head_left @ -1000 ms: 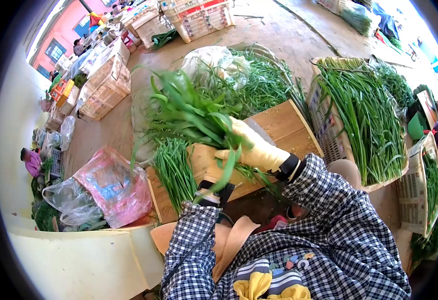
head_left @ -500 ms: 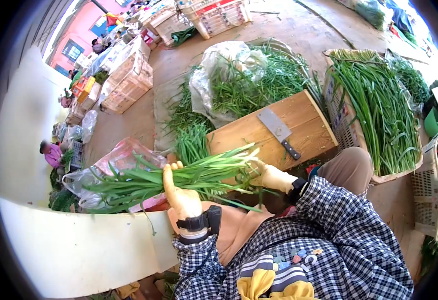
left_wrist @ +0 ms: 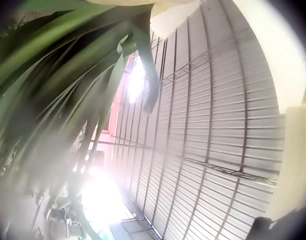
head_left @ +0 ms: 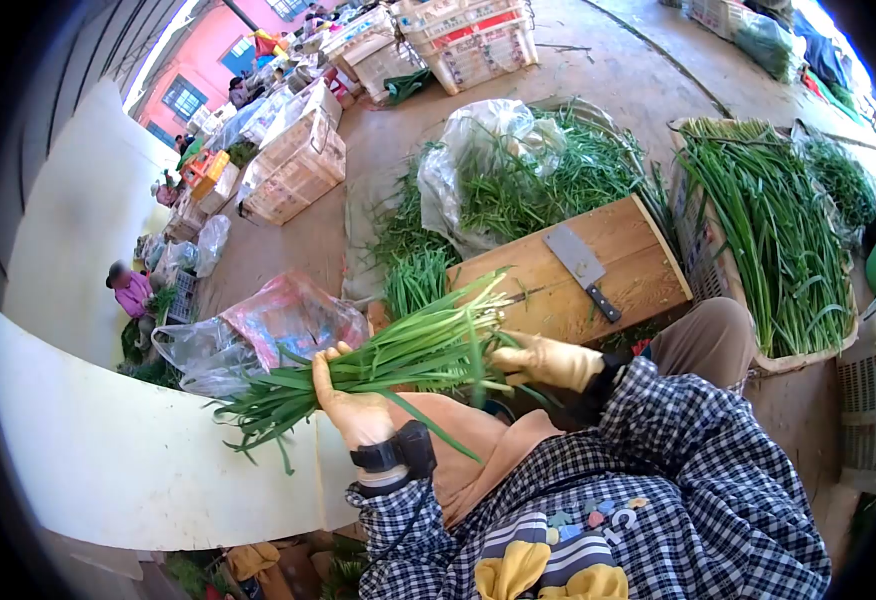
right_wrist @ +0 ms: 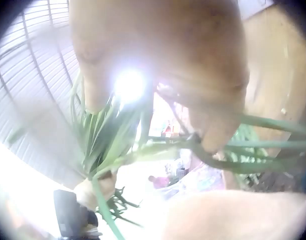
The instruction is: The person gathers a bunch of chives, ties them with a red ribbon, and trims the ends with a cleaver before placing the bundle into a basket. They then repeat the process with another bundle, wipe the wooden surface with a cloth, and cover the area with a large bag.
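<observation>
A bunch of garlic chives [head_left: 408, 350] lies across my gloved left hand [head_left: 353, 415], which grips it near the leafy end, thumb raised on the near side. The dark leaf tips droop left and fill part of the left wrist view as long green blades [left_wrist: 68, 65]. Pale stem ends point right, toward my gloved right hand [head_left: 558, 362]. Its fingers pinch a few loose blades [right_wrist: 268, 150] beside the stem ends. Beyond the bunch, a cleaver [head_left: 576, 258] rests on a wooden board [head_left: 648, 265], with more cut-length chives [head_left: 418, 280] at the board's left end.
A crate packed with long chives [head_left: 768, 240] stands at the right. Loose greens [head_left: 598, 165] with clear plastic [head_left: 443, 185] heap behind the board. Pink plastic bags [head_left: 298, 315] lie left, beside a pale wall [head_left: 178, 430]. White crates [head_left: 298, 165] and a seated person are farther off.
The bunch, first upright over the board in both hands, has swung down to lie sideways in my left hand. My right hand has moved to the stem ends, uncovering the cleaver.
</observation>
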The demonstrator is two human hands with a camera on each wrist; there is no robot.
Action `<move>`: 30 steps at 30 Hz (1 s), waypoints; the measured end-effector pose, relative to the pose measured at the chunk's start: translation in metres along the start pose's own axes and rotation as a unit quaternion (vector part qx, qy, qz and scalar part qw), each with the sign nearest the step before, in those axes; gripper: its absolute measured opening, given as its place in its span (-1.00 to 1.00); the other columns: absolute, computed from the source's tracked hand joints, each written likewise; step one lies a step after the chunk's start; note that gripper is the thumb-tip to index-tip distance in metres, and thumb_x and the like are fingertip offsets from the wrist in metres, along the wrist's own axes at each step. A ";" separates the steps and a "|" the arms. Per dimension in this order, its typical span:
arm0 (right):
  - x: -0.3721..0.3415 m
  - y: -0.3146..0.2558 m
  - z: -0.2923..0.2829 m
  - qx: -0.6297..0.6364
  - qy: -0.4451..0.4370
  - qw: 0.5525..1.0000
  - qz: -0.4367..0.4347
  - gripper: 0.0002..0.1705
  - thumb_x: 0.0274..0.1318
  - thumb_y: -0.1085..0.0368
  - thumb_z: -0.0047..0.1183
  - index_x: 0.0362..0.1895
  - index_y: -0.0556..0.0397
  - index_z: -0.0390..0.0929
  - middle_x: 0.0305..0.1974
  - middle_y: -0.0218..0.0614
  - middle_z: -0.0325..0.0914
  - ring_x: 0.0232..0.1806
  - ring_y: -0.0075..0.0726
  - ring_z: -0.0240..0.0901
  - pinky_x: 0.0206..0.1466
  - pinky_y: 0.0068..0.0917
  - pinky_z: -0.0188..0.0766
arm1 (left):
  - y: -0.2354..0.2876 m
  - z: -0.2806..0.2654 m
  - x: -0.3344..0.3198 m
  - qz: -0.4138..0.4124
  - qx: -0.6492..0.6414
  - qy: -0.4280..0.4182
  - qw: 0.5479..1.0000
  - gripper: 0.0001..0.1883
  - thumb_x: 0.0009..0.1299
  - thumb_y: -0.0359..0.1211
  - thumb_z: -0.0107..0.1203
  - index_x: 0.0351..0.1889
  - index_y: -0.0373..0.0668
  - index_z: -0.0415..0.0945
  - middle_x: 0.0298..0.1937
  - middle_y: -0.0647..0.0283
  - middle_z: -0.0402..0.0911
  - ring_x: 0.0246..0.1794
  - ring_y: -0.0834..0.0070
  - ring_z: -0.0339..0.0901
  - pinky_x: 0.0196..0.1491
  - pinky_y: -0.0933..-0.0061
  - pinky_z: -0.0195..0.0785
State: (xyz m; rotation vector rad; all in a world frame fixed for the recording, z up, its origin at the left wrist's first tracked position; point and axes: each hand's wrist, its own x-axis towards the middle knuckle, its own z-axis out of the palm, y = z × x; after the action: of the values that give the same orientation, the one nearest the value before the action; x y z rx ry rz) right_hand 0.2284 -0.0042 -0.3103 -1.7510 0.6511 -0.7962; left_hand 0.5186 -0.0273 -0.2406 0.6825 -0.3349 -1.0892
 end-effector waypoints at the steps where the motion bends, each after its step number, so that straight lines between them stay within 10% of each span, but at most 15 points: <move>1: 0.006 -0.011 0.014 0.412 0.064 0.889 0.192 -0.61 0.40 0.17 0.14 0.19 0.05 0.47 -0.03 -0.36 0.56 -0.06 -0.43 0.49 -0.03 -0.45 0.53 | -0.006 0.002 -0.003 -0.001 -0.001 -0.004 1.000 -0.91 0.49 -0.29 0.18 -0.21 -0.06 0.59 -0.22 0.40 0.69 -0.06 0.44 0.63 0.11 0.24 0.51; 13: -0.016 0.069 0.011 0.239 0.120 0.943 0.199 -0.58 0.39 0.01 0.11 0.06 0.08 0.67 -0.36 -0.36 0.63 -0.45 -0.46 0.54 -0.33 -0.47 0.47 | 0.002 -0.004 -0.002 -0.024 0.000 -0.022 0.999 -0.90 0.51 -0.29 0.16 -0.22 -0.07 0.55 -0.23 0.42 0.66 -0.09 0.44 0.63 0.07 0.30 0.52; 15: -0.026 0.111 0.004 -0.267 0.104 0.958 -0.020 -0.56 0.40 0.02 0.08 0.07 0.12 0.64 -0.33 -0.28 0.67 -0.38 -0.36 0.63 -0.28 -0.41 0.56 | 0.011 -0.003 -0.001 -0.024 0.015 -0.010 1.000 -0.90 0.51 -0.28 0.16 -0.23 -0.05 0.56 -0.24 0.42 0.66 -0.10 0.46 0.63 0.06 0.32 0.54; 17: -0.050 0.107 -0.002 0.183 0.167 0.907 0.341 -0.58 0.41 0.05 0.06 0.09 0.12 0.63 -0.26 -0.22 0.70 -0.24 -0.25 0.69 -0.22 -0.37 0.60 | 0.023 -0.004 0.005 -0.040 -0.023 -0.034 0.998 -0.89 0.51 -0.26 0.16 -0.24 -0.03 0.56 -0.23 0.42 0.66 -0.08 0.48 0.62 0.09 0.31 0.52; 18: -0.063 0.120 -0.004 0.132 0.104 0.889 0.426 -0.48 0.36 -0.08 0.10 0.10 0.09 0.63 -0.19 -0.17 0.71 -0.07 -0.14 0.68 -0.13 -0.30 0.60 | 0.027 0.002 0.001 -0.011 -0.024 -0.032 0.999 -0.89 0.50 -0.25 0.16 -0.25 -0.01 0.56 -0.24 0.41 0.66 -0.10 0.50 0.62 0.09 0.29 0.52; 19: -0.075 0.133 -0.006 -0.121 -0.033 0.891 0.435 -0.34 0.24 -0.24 0.14 0.14 0.05 0.61 -0.05 -0.12 0.70 -0.01 -0.02 0.66 -0.02 -0.20 0.57 | 0.029 0.000 0.004 -0.011 -0.023 -0.032 0.999 -0.89 0.50 -0.25 0.16 -0.25 -0.01 0.56 -0.24 0.41 0.66 -0.10 0.50 0.62 0.09 0.29 0.52; 21: -0.086 0.119 0.006 -0.232 -0.116 0.903 0.341 -0.26 0.14 -0.26 0.18 0.19 0.04 0.55 0.06 -0.07 0.65 0.08 0.05 0.61 0.09 -0.10 0.52 | 0.034 -0.003 0.008 -0.012 0.023 -0.024 0.999 -0.87 0.50 -0.19 0.16 -0.22 0.02 0.60 -0.16 0.40 0.70 -0.10 0.48 0.62 0.03 0.16 0.51; 23: -0.068 0.085 0.008 -0.333 -0.036 0.871 0.359 -0.32 0.13 -0.09 0.19 0.24 0.03 0.51 0.13 0.00 0.61 0.14 0.15 0.56 0.17 -0.10 0.49 | 0.031 -0.005 0.012 -0.004 -0.001 -0.010 1.000 -0.89 0.47 -0.28 0.21 -0.25 -0.06 0.57 -0.25 0.40 0.65 -0.12 0.47 0.61 0.09 0.30 0.52; 25: -0.056 0.035 -0.003 -0.216 0.138 0.931 0.259 -0.39 0.23 0.01 0.16 0.28 0.02 0.48 0.14 0.04 0.60 0.13 0.11 0.57 0.19 -0.14 0.49 | 0.024 -0.021 0.022 0.006 -0.009 -0.007 1.000 -0.90 0.46 -0.30 0.22 -0.25 -0.07 0.57 -0.23 0.39 0.65 -0.11 0.45 0.60 0.10 0.28 0.52; 30: -0.023 -0.016 -0.027 0.111 0.192 0.960 0.168 -0.23 0.26 0.01 0.26 0.45 0.02 0.31 0.17 -0.06 0.61 0.14 -0.29 0.56 0.17 -0.35 0.48 | 0.004 0.002 -0.001 -0.033 -0.030 -0.031 0.999 -0.88 0.46 -0.30 0.21 -0.25 -0.11 0.56 -0.21 0.35 0.68 -0.08 0.43 0.63 0.09 0.32 0.54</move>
State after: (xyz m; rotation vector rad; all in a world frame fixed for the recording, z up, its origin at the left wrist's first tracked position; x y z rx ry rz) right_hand 0.1940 0.0020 -0.2935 -1.2448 1.0447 -0.9365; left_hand 0.5198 -0.0259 -0.2370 0.6118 -0.3328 -1.1808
